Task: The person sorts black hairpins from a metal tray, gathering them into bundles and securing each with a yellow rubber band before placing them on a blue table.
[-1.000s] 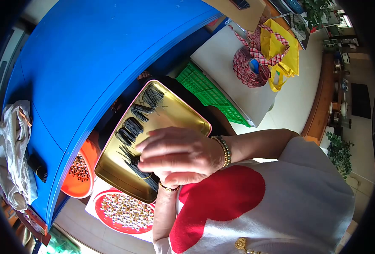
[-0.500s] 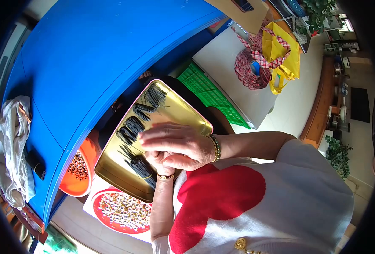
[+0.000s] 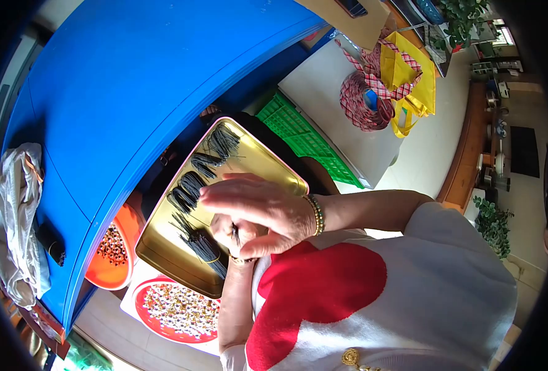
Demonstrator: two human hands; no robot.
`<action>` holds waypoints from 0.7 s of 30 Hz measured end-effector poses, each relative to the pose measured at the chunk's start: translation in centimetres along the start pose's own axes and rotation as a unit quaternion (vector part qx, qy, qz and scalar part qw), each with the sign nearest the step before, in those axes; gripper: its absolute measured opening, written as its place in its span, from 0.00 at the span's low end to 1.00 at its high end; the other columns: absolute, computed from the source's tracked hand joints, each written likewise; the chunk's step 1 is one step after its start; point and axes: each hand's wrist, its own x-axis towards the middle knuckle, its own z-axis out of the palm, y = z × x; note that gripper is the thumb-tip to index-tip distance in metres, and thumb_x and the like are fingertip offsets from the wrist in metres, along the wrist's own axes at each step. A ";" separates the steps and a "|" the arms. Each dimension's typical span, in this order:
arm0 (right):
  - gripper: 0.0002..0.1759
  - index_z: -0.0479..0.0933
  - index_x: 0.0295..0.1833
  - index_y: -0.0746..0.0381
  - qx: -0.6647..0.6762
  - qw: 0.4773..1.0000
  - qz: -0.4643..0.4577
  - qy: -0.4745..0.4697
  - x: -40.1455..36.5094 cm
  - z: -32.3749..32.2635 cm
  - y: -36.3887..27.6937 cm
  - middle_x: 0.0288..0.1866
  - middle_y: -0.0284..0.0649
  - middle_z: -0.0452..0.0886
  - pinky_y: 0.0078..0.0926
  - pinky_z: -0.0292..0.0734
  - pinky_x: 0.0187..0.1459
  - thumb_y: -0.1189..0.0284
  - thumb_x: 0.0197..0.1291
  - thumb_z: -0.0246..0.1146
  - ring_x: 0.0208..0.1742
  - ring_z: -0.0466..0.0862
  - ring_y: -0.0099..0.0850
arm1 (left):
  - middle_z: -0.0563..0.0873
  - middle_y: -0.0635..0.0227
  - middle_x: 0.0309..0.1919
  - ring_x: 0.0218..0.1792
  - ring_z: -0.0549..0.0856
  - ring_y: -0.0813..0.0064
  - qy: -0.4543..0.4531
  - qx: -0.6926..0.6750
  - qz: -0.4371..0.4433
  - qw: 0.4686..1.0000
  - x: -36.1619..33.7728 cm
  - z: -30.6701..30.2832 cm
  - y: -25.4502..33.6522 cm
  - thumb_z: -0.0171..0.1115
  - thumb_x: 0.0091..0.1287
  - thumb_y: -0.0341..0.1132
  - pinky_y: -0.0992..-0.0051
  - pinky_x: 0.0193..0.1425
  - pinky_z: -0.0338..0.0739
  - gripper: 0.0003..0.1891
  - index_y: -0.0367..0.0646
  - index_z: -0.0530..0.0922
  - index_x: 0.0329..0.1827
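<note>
My left hand (image 3: 223, 227) is closed in front of my chest, the dark end of a bundle of thin black strands (image 3: 235, 232) showing between its fingers. Over it lies my right hand (image 3: 265, 207), fingers stretched out and partly covering the left. Just beyond both hands, a gold-coloured metal tray (image 3: 162, 252) holds several bundles of thin black strands (image 3: 186, 190). One bundle (image 3: 201, 246) near my left wrist has a yellow band around it. How the hidden fingers of my left hand lie cannot be seen.
A blue table (image 3: 132, 80) stands ahead. Lower left are an orange bowl (image 3: 120, 272) and a red tray (image 3: 147, 315) of small beads. Upper right, a green crate (image 3: 305, 136) sits beside a white surface with a plaid ribbon roll (image 3: 354, 102) and yellow bag (image 3: 425, 93).
My left fist has turned and now shows below the right hand, with the dark strand end visible. My right hand has tilted slightly.
</note>
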 end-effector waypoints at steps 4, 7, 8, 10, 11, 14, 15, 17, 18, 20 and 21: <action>0.42 0.59 0.65 0.66 0.010 0.998 0.045 -0.035 -1.3 0.1 0.6 0.64 0.48 0.63 0.45 0.53 0.65 0.49 0.52 0.60 0.66 0.64 0.40 | 0.80 0.69 0.22 0.24 0.77 0.81 0.014 0.009 0.007 1.000 1.2 0.3 -0.2 0.62 0.60 0.44 0.79 0.28 0.71 0.15 0.39 0.75 0.28; 0.40 0.60 0.64 0.66 -0.006 0.999 0.019 -0.031 -1.4 0.8 0.4 0.65 0.48 0.62 0.45 0.51 0.66 0.54 0.52 0.62 0.67 0.62 0.39 | 0.79 0.69 0.21 0.24 0.77 0.82 -0.009 0.015 0.028 0.999 1.1 0.3 -0.1 0.62 0.60 0.44 0.79 0.28 0.71 0.15 0.39 0.75 0.27; 0.39 0.60 0.64 0.66 -0.014 0.999 0.004 -0.029 -1.1 0.9 0.1 0.66 0.48 0.62 0.45 0.50 0.67 0.55 0.52 0.62 0.68 0.61 0.38 | 0.79 0.69 0.21 0.23 0.76 0.82 -0.017 0.014 0.031 0.999 0.9 0.3 -0.1 0.62 0.60 0.44 0.79 0.27 0.71 0.15 0.39 0.75 0.27; 0.36 0.60 0.65 0.66 -0.031 0.998 -0.011 -0.049 -0.5 1.4 -0.4 0.66 0.48 0.61 0.44 0.46 0.68 0.60 0.53 0.61 0.68 0.61 0.36 | 0.79 0.69 0.20 0.23 0.76 0.82 -0.026 0.014 0.035 0.999 0.5 0.6 -0.4 0.62 0.60 0.44 0.79 0.27 0.71 0.15 0.39 0.74 0.27; 0.33 0.62 0.63 0.66 -0.083 0.992 -0.015 -0.093 -0.5 2.2 0.0 0.64 0.49 0.64 0.43 0.44 0.69 0.60 0.54 0.59 0.67 0.63 0.35 | 0.79 0.69 0.20 0.23 0.76 0.82 -0.028 0.015 0.033 0.999 0.5 0.7 -0.5 0.62 0.60 0.43 0.79 0.27 0.71 0.15 0.39 0.74 0.26; 0.28 0.68 0.58 0.66 -0.152 0.967 0.063 -0.195 -0.6 2.6 0.6 0.56 0.45 0.72 0.44 0.43 0.69 0.59 0.57 0.55 0.64 0.66 0.33 | 0.79 0.69 0.19 0.22 0.76 0.82 -0.023 0.024 0.029 0.999 0.7 0.8 -1.1 0.62 0.60 0.43 0.79 0.26 0.70 0.16 0.39 0.74 0.26; 0.28 0.67 0.59 0.66 -0.151 0.970 0.047 -0.184 -0.6 2.7 0.7 0.56 0.45 0.72 0.44 0.44 0.69 0.58 0.57 0.56 0.63 0.66 0.33 | 0.79 0.69 0.19 0.22 0.75 0.82 -0.019 0.027 0.027 0.999 0.8 0.7 -1.2 0.62 0.60 0.43 0.79 0.26 0.70 0.16 0.39 0.74 0.25; 0.29 0.67 0.59 0.66 -0.151 0.976 0.021 -0.157 -0.8 3.0 0.6 0.56 0.44 0.71 0.44 0.44 0.69 0.58 0.57 0.56 0.63 0.66 0.33 | 0.78 0.69 0.18 0.21 0.75 0.82 -0.014 0.028 0.025 0.999 0.7 0.7 -1.3 0.62 0.60 0.43 0.79 0.26 0.70 0.16 0.38 0.74 0.25; 0.30 0.66 0.60 0.65 -0.137 0.979 0.028 -0.150 -0.8 2.9 0.7 0.57 0.44 0.71 0.44 0.44 0.68 0.59 0.56 0.58 0.63 0.66 0.34 | 0.78 0.69 0.18 0.21 0.75 0.82 -0.012 0.026 0.025 0.999 0.7 0.8 -1.3 0.62 0.60 0.43 0.79 0.26 0.70 0.16 0.38 0.74 0.25; 0.32 0.65 0.61 0.64 -0.110 0.984 0.038 -0.138 -0.5 2.8 0.9 0.58 0.44 0.70 0.44 0.46 0.68 0.60 0.53 0.61 0.63 0.66 0.34 | 0.78 0.69 0.17 0.21 0.75 0.83 -0.002 0.023 0.019 1.000 0.8 0.7 -1.6 0.62 0.60 0.43 0.79 0.26 0.70 0.16 0.38 0.74 0.24; 0.33 0.64 0.62 0.64 -0.084 0.990 0.041 -0.104 -0.6 2.5 0.9 0.58 0.44 0.69 0.44 0.48 0.67 0.61 0.51 0.63 0.63 0.66 0.35 | 0.78 0.69 0.17 0.21 0.75 0.83 0.004 0.023 0.012 1.000 0.7 0.7 -1.6 0.62 0.60 0.43 0.79 0.25 0.70 0.16 0.38 0.74 0.24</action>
